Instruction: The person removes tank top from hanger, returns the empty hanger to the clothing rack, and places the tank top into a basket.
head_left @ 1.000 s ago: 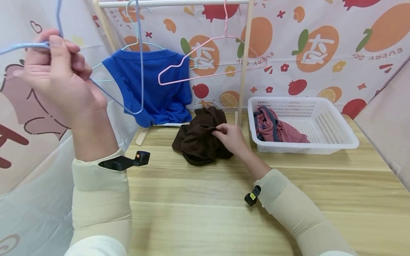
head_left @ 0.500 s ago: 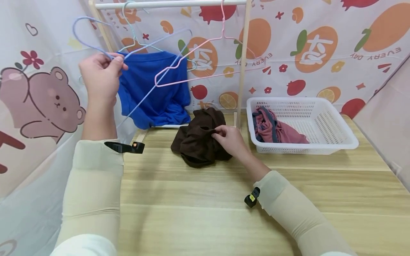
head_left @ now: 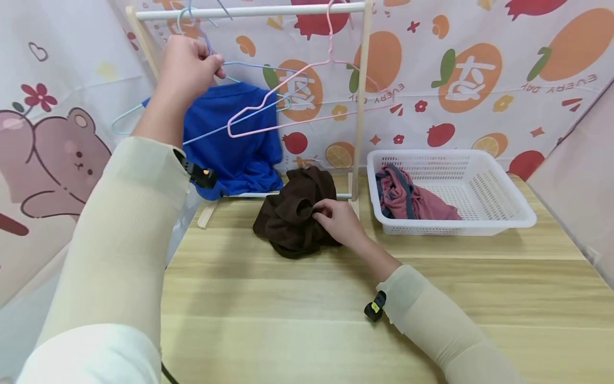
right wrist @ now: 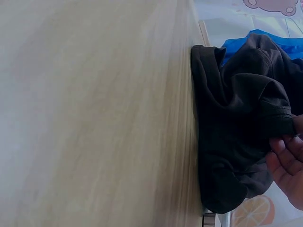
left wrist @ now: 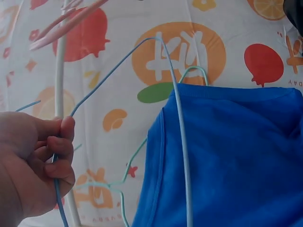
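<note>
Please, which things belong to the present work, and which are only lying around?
Likely in use: blue hanger in left hand; brown garment in right hand; perhaps rack.
Seemingly just nearby: white basket; pink garment in it; pink hanger; blue garment.

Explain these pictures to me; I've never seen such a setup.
There is no machine: a person works bare-handed. The wide picture comes from a camera worn on the head; the other two come from the left wrist camera and the right wrist camera. The left fingers hold a blue hanger near a rack; the right fingers pinch a brown garment on the table. A white basket there holds a pink-and-grey garment. A blue garment and a pink hanger hang on the rack.
</note>
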